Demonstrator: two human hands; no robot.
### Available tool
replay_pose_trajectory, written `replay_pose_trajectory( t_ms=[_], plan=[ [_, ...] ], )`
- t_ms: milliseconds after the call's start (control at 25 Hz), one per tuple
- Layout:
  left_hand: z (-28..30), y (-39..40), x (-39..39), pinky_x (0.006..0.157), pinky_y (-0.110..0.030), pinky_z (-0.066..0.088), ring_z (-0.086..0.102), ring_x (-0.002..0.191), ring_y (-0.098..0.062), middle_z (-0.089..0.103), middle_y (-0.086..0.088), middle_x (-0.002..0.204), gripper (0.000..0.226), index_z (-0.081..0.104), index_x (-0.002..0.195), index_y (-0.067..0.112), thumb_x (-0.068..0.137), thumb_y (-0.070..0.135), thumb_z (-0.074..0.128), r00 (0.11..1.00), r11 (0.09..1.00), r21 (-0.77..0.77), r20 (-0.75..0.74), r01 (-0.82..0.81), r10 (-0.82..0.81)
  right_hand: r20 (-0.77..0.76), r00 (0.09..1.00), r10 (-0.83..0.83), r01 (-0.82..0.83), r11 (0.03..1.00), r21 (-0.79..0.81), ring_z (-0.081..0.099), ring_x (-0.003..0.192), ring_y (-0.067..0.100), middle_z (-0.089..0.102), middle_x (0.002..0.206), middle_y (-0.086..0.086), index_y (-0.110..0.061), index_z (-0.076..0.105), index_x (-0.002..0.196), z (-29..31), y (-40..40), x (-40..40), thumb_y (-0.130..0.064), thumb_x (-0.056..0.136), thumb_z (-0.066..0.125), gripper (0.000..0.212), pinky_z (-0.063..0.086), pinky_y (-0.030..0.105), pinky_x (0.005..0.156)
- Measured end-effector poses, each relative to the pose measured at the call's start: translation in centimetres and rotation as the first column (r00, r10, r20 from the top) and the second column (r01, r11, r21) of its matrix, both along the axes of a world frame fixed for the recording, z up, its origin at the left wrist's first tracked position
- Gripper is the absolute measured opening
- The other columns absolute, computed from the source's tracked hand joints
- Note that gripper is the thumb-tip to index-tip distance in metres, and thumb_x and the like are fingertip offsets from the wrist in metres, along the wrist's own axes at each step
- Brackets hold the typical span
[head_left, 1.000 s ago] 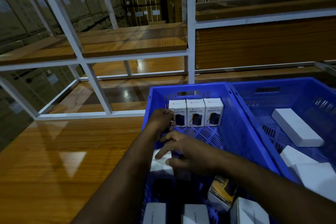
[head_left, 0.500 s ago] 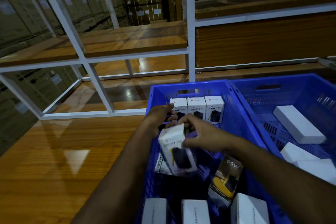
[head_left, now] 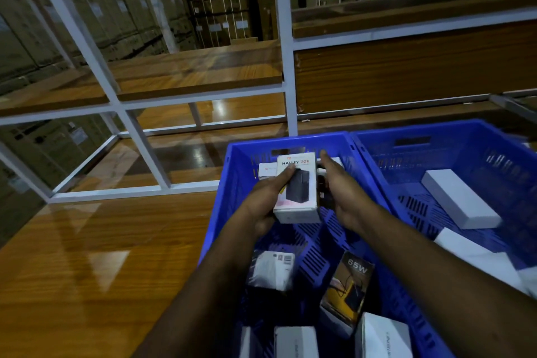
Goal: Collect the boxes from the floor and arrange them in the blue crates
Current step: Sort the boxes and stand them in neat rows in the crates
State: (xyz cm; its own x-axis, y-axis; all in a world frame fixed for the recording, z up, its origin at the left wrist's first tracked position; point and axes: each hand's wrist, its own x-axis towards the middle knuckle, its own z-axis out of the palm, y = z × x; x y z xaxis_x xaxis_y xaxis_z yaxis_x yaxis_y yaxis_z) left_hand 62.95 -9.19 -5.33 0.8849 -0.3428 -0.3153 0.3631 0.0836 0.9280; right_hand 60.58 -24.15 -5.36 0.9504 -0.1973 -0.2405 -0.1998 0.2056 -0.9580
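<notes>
Left hand point(head_left: 263, 203) grips a white box point(head_left: 296, 187), thumb across its front, held above the left blue crate point(head_left: 229, 183). Box face reads "HALLEY 20K" over a dark product picture. Right hand point(head_left: 343, 195) spread flat beside it, fingers straight.

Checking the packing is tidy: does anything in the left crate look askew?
Yes. In the left crate, the 65W box and a white box lie tilted on the floor, unlike the upright row at the far wall.
</notes>
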Motion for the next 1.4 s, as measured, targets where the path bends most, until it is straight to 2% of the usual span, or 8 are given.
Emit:
replay_pose_trajectory(
  t_ms=[160,280,440,600,760,960,1160,1400],
  plan=[
    [-0.7,-0.6,-0.2,0.093,-0.045,0.054,0.071,0.095,-0.032,0.073,-0.019,0.115,0.051,0.068,0.117,0.011,0.102,0.051,0.042,0.994,0.997,0.006,-0.073,-0.079,0.080,0.115,0.993,-0.030,0.042,0.995,-0.095,0.069,0.096,0.027,0.067,0.113,0.010,-0.021,0.056,0.124,0.2,-0.3,-0.2,-0.036,0.102,0.051,0.027,0.058,0.040,0.072],
    [-1.2,-1.1,-0.2,0.108,-0.052,0.046,0.066,0.114,-0.037,0.069,-0.020,0.124,0.068,0.064,0.130,0.013,0.098,0.065,0.036,0.997,0.998,-0.035,-0.067,-0.047,0.044,0.144,0.990,-0.003,0.014,0.997,-0.071,0.070,0.081,0.018,0.068,0.098,0.007,-0.017,0.056,0.118,0.7,0.0,-0.8,-0.031,0.092,0.068,0.032,0.059,0.034,0.068],
    [-0.2,-1.5,-1.1,0.105,-0.052,0.047,0.065,0.117,-0.037,0.070,-0.019,0.123,0.066,0.069,0.127,0.018,0.094,0.068,0.042,0.994,0.992,-0.090,-0.044,0.092,-0.096,0.192,0.981,-0.017,0.059,0.975,-0.213,0.063,0.067,0.004,0.060,0.080,-0.004,-0.016,0.057,0.113,0.8,0.1,-1.1,-0.036,0.089,0.071,0.034,0.048,0.021,0.057],
    [0.1,-1.7,-1.5,0.093,-0.043,0.054,0.072,0.097,-0.028,0.074,-0.016,0.114,0.058,0.071,0.121,0.014,0.096,0.060,0.046,0.998,0.994,-0.102,-0.043,0.048,-0.052,0.224,0.973,-0.058,0.108,0.971,-0.214,0.067,0.083,0.012,0.068,0.097,0.003,-0.019,0.057,0.111,0.6,-0.1,-0.8,-0.043,0.100,0.050,0.028,0.055,0.029,0.069],
    [0.0,-2.0,-1.4,0.094,-0.045,0.053,0.070,0.102,-0.031,0.071,-0.017,0.121,0.063,0.065,0.129,0.015,0.096,0.063,0.041,0.998,0.980,-0.194,-0.066,-0.035,0.022,0.138,0.987,-0.079,0.108,0.969,-0.223,0.064,0.100,0.021,0.061,0.119,0.005,-0.025,0.054,0.120,-0.2,0.0,0.2,-0.041,0.102,0.047,0.025,0.056,0.039,0.080],
    [-0.5,-1.9,-1.1,0.108,-0.050,0.045,0.066,0.118,-0.031,0.070,-0.011,0.126,0.061,0.059,0.138,0.024,0.099,0.064,0.033,0.995,0.970,-0.237,-0.093,-0.044,0.022,-0.038,0.997,0.060,-0.061,0.998,-0.013,0.068,0.096,0.024,0.070,0.107,0.003,-0.027,0.055,0.124,-0.1,0.1,-0.3,-0.054,0.097,0.049,0.039,0.055,0.038,0.078],
    [0.0,-1.8,-1.3,0.102,-0.051,0.050,0.068,0.114,-0.032,0.071,-0.015,0.123,0.061,0.063,0.131,0.020,0.095,0.064,0.044,0.998,0.969,-0.245,-0.065,-0.028,0.012,0.047,0.994,0.095,-0.102,0.982,0.158,0.071,0.102,0.030,0.071,0.117,0.009,-0.029,0.055,0.129,-0.1,0.4,-0.4,-0.042,0.098,0.057,0.034,0.058,0.052,0.087],
    [-0.3,-1.3,-1.1,0.091,-0.044,0.054,0.071,0.099,-0.030,0.071,-0.016,0.122,0.055,0.062,0.129,0.017,0.100,0.058,0.039,0.983,0.948,-0.286,-0.150,-0.142,0.102,0.200,0.980,-0.006,-0.023,0.989,0.144,0.068,0.107,0.023,0.070,0.120,0.002,-0.030,0.066,0.123,0.7,-0.2,-0.6,-0.031,0.103,0.049,0.026,0.058,0.044,0.084]
  ],
)
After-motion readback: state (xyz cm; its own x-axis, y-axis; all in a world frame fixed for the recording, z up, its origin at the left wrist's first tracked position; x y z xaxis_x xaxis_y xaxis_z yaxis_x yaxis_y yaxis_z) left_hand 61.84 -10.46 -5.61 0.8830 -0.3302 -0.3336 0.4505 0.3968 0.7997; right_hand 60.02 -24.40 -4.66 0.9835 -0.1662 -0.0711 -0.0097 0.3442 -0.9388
